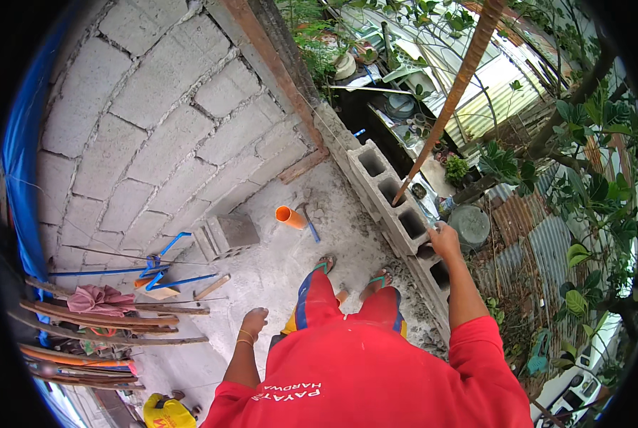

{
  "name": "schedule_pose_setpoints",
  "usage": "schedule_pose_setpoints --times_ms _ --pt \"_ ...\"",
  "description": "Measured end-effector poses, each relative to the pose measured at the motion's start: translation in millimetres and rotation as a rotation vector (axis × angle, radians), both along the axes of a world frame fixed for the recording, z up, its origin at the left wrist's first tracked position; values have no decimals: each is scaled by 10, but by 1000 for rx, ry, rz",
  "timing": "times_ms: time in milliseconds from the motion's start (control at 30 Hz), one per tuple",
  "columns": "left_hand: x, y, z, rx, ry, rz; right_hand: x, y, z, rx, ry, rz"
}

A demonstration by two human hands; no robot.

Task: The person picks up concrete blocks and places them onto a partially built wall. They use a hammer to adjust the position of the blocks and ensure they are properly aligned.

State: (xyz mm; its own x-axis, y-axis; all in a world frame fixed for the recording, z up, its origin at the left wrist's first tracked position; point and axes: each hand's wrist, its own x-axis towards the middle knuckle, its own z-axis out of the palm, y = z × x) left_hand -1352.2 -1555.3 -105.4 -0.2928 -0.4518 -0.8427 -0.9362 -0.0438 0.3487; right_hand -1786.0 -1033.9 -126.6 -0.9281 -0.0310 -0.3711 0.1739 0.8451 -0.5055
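Observation:
My right hand (444, 240) is closed at the outer edge of a row of grey hollow blocks (412, 224) atop the low wall; a small pale, shiny thing is by its fingers, unclear. A long rusty rod (440, 118) stands in one block cavity, just beyond that hand. My left hand (253, 321) hangs low on the left, fingers loosely curled, with nothing visible in them. An orange pipe piece (290, 216) and a blue-handled hammer (312, 228) are on the concrete floor ahead of my feet.
Left: block wall (141, 128), loose blocks (230, 230), blue frame tool (169, 253), wooden poles (105, 321), blue tarpaulin (27, 214), person in yellow (169, 410). Right, beyond the edge: a drop with corrugated roofing (547, 235), a bucket (470, 227) and leafy branches (590, 185).

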Motion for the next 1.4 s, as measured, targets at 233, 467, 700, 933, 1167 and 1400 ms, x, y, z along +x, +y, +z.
schedule_pose_setpoints --times_ms 233,467,700,933,1167,1400 --pt "-159 -237 -274 -4 188 46 74 -132 112 -119 175 -33" --pt "598 -932 -567 86 194 149 616 -727 406 -92 265 -94" --pt "1707 -2247 -1023 184 -40 195 1519 -1400 494 -94 170 -142" --pt "1960 -3225 -1134 137 12 321 2273 -1874 573 -285 -32 -257" --pt "1826 -3301 -1299 58 322 258 3341 -2369 338 -229 -317 -191" --pt "2224 -3366 -1444 -501 -83 -1029 4207 -2237 123 -169 -518 -301"
